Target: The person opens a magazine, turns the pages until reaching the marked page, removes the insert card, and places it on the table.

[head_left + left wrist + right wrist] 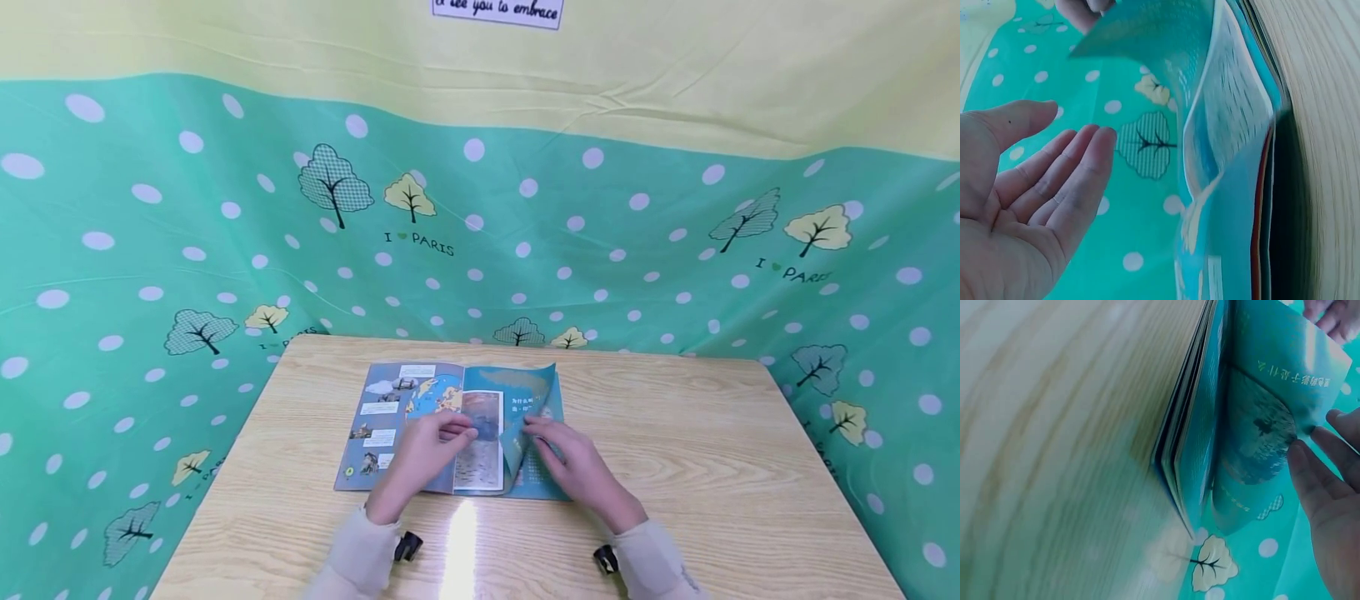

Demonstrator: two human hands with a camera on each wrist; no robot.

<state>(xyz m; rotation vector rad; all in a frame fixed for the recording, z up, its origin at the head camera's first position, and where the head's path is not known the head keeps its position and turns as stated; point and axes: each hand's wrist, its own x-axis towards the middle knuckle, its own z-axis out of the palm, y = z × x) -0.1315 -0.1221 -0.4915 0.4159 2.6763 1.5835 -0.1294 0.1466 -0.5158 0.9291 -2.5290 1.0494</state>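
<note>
An open picture book (408,429) lies on the table, its left page showing a globe and small pictures. From the right side, a teal page (491,379) stands lifted and curled. My right hand (577,467) touches that raised page (1272,381) with the tips of nearly straight fingers, and the thumb is apart from them. My left hand (427,454) hovers over the book's middle, fingers extended and thumb spread away; nothing lies between them in the left wrist view. A printed picture (480,467) on the page shows between the two hands.
The wood-grain table (697,450) extends around the book on both sides. Behind and beside it hangs a green dotted cloth (525,217) with printed trees. Bright glare (460,550) falls on the tabletop in front of the book.
</note>
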